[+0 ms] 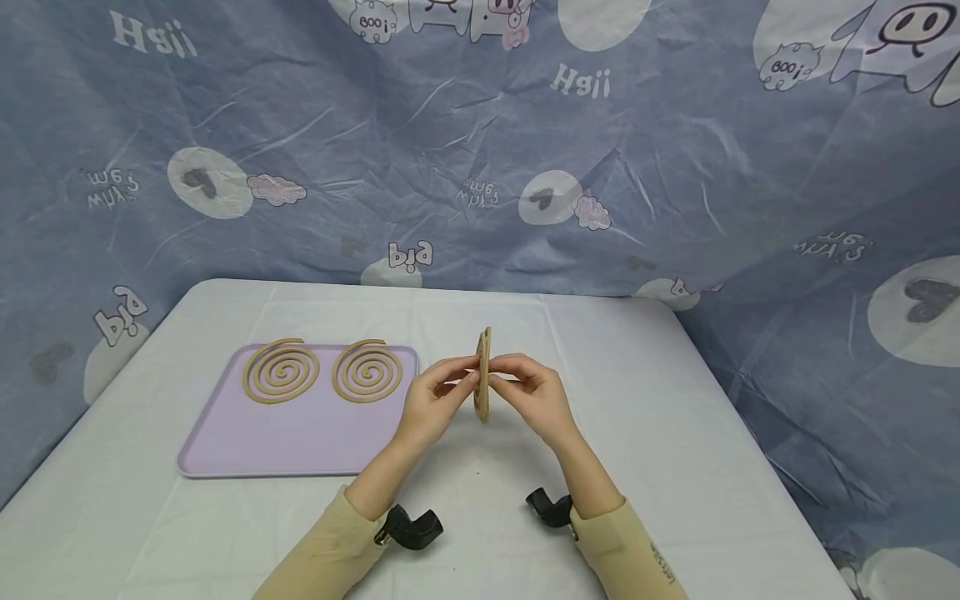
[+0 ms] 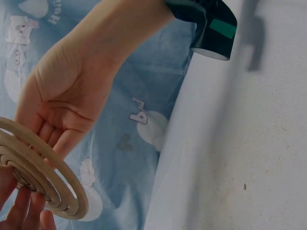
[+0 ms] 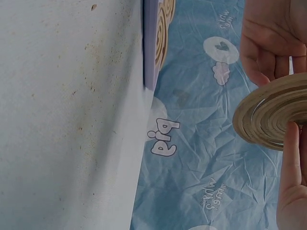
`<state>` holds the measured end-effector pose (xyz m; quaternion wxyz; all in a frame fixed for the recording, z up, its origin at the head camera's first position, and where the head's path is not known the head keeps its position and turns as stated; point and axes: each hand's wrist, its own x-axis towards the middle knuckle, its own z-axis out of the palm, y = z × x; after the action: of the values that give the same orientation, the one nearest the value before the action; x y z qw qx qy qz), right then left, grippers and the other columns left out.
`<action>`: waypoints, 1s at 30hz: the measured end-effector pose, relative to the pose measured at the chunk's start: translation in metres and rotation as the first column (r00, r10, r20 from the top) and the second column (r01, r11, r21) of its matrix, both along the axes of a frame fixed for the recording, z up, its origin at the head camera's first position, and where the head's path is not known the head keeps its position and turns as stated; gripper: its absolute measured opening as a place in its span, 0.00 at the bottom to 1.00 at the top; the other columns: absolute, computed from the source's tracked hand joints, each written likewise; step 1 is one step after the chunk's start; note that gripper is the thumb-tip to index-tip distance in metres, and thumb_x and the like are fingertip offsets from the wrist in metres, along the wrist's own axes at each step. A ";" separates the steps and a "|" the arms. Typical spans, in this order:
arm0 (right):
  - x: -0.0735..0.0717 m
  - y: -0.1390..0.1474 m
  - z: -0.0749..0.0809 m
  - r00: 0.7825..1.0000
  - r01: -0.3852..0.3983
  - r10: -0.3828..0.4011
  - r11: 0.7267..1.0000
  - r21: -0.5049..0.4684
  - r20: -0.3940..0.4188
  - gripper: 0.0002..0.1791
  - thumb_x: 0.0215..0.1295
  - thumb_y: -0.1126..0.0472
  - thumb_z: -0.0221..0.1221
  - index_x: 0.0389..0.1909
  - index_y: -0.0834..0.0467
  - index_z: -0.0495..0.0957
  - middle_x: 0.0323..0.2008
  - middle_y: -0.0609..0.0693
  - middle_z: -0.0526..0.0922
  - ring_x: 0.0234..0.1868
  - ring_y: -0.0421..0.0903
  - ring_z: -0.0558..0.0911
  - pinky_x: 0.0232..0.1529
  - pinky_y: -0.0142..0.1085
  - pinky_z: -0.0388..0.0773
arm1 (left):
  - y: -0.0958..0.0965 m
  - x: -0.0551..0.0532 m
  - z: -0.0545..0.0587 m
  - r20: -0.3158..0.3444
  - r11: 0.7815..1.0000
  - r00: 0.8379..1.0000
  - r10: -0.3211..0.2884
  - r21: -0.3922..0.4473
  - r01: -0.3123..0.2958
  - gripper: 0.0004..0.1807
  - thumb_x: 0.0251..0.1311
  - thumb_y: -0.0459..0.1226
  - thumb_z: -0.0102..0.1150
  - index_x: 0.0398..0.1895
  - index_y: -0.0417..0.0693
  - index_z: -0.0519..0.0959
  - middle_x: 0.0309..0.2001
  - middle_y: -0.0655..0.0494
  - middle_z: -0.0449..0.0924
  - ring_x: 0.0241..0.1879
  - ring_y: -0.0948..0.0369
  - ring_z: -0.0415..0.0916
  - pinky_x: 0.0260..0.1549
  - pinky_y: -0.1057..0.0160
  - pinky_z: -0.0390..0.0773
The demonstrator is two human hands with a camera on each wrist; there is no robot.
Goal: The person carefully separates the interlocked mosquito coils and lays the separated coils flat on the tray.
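Observation:
Tan mosquito coils (image 1: pixel 483 375) are held upright, edge-on to the head view, with closely set rings. My left hand (image 1: pixel 435 396) pinches them from the left between thumb and fingers. From the other side my right hand (image 1: pixel 536 396) pinches them near the middle. In the left wrist view the rings of the coils (image 2: pixel 62 175) stand slightly apart in layers, with left fingertips near the centre. The right wrist view shows the flat spiral of the coils (image 3: pixel 268 112), a finger laid on its centre. Two single mosquito coils, one left (image 1: pixel 281 372) and one right (image 1: pixel 367 372), lie on a lilac tray (image 1: pixel 281 446).
The tray lies on the left part of a table with a white cloth (image 1: pixel 637 400). Brown crumbs (image 2: pixel 244 186) are scattered on the cloth. A blue printed curtain (image 1: pixel 450 150) hangs behind the table. Each wrist carries a black camera mount (image 1: pixel 412 529).

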<state>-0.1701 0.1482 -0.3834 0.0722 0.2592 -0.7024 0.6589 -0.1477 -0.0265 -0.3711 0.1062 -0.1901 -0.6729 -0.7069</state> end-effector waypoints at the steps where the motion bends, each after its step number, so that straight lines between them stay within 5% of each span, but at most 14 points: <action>1: 0.000 0.000 0.000 1.000 0.003 -0.003 1.000 0.002 -0.001 0.11 0.60 0.71 0.60 0.44 0.67 0.79 0.45 0.59 0.80 0.48 0.47 0.80 0.44 0.38 0.79 | 0.000 0.002 0.003 0.002 1.000 1.000 0.001 -0.007 -0.001 0.14 0.60 0.26 0.57 0.48 0.29 0.78 0.47 0.39 0.78 0.44 0.60 0.76 0.42 0.62 0.78; 9: -0.001 0.002 0.000 0.999 0.036 -0.036 0.998 0.047 0.016 0.12 0.59 0.73 0.60 0.45 0.68 0.79 0.46 0.58 0.81 0.47 0.46 0.80 0.45 0.38 0.79 | 0.000 0.004 0.006 0.003 1.000 1.000 -0.015 0.009 0.015 0.14 0.60 0.25 0.56 0.49 0.29 0.78 0.47 0.38 0.77 0.44 0.58 0.75 0.40 0.68 0.77; 18: -0.001 0.003 0.002 0.999 0.031 -0.032 0.999 0.042 0.030 0.14 0.58 0.74 0.61 0.46 0.69 0.79 0.46 0.61 0.81 0.44 0.48 0.82 0.44 0.39 0.80 | 0.000 0.004 0.005 -0.047 0.999 0.999 -0.020 -0.028 0.018 0.16 0.59 0.24 0.56 0.52 0.29 0.76 0.49 0.38 0.77 0.45 0.54 0.75 0.43 0.53 0.78; 30: 0.000 0.003 0.001 1.000 -0.003 0.003 1.000 0.002 -0.023 0.15 0.59 0.71 0.61 0.48 0.69 0.78 0.45 0.58 0.82 0.46 0.49 0.82 0.45 0.40 0.79 | -0.002 0.003 0.004 -0.051 0.995 0.995 -0.091 -0.055 0.088 0.18 0.62 0.24 0.53 0.56 0.30 0.73 0.50 0.37 0.74 0.48 0.50 0.72 0.45 0.62 0.76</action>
<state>-0.1705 0.1513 -0.3825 0.0787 0.2678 -0.7020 0.6552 -0.1451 -0.0288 -0.3672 0.0873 -0.2414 -0.6791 -0.6877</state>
